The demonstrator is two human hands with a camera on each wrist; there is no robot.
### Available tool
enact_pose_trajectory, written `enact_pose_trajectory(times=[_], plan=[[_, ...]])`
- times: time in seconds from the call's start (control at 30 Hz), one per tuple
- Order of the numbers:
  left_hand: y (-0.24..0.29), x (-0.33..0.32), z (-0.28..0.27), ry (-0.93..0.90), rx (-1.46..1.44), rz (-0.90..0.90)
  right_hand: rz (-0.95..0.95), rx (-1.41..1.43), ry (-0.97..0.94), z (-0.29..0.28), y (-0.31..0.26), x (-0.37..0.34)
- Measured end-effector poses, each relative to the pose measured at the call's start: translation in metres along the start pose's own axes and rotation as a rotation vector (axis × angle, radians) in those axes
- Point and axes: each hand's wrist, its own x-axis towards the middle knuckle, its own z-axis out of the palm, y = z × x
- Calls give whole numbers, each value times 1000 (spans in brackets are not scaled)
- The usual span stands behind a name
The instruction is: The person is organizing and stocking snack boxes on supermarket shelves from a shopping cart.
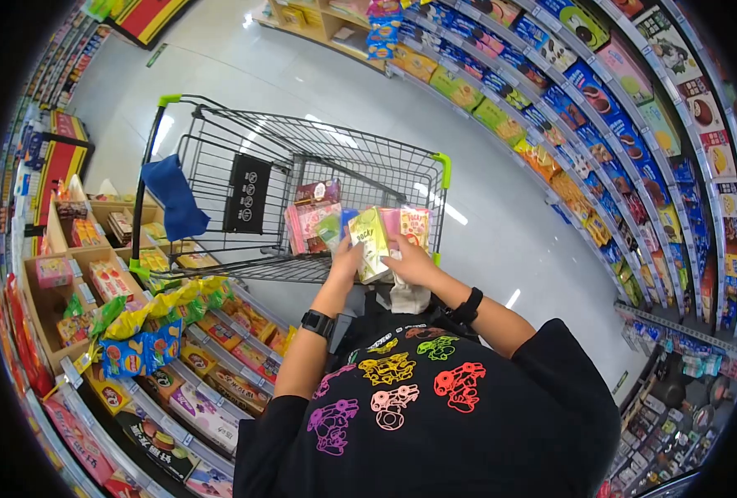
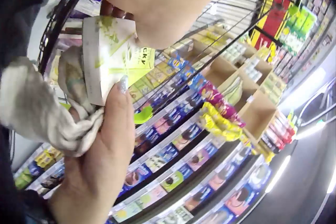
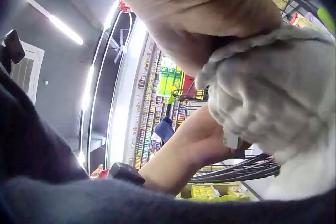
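In the head view my left hand [image 1: 347,261] grips a green-and-white Pocky box [image 1: 371,236] by its left side. My right hand [image 1: 411,263] holds the same box from the right, its thumb pressed along the edge in the left wrist view. A crumpled white cloth [image 2: 50,108] hangs at the right hand and fills much of the right wrist view. Just beyond the right fingers shows a pink-and-yellow Pocky box [image 1: 415,222]. Both hands are over the near side of a wire shopping cart [image 1: 327,137], where pink snack packs [image 1: 306,228] lie.
A blue cloth [image 1: 174,197] hangs over the cart's handle. Shelves of snack boxes [image 1: 609,108] curve along the right. At the left stand wooden bins [image 1: 40,303] of snacks, with chip bags [image 1: 140,353] hanging beside them. Pale floor [image 1: 501,224] runs between cart and shelves.
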Motion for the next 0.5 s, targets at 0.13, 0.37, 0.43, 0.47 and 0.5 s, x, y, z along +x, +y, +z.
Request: enact_pose_trajectory(times=[0.13, 0.37, 0.43, 0.47, 0.5], plan=[[-12, 19, 22, -107, 406, 234, 29, -103, 52, -10, 16, -9], [-14, 14, 45, -313, 909, 426, 252, -360, -92, -29, 27, -20], [-18, 18, 42, -307, 1019, 481, 283, -448, -156, -31, 23, -25], [-18, 21, 39, -348, 1074, 472, 289, -493, -194, -33, 22, -29], [-14, 21, 37, -389, 1130, 460, 294, -535, -233, -36, 20, -32]])
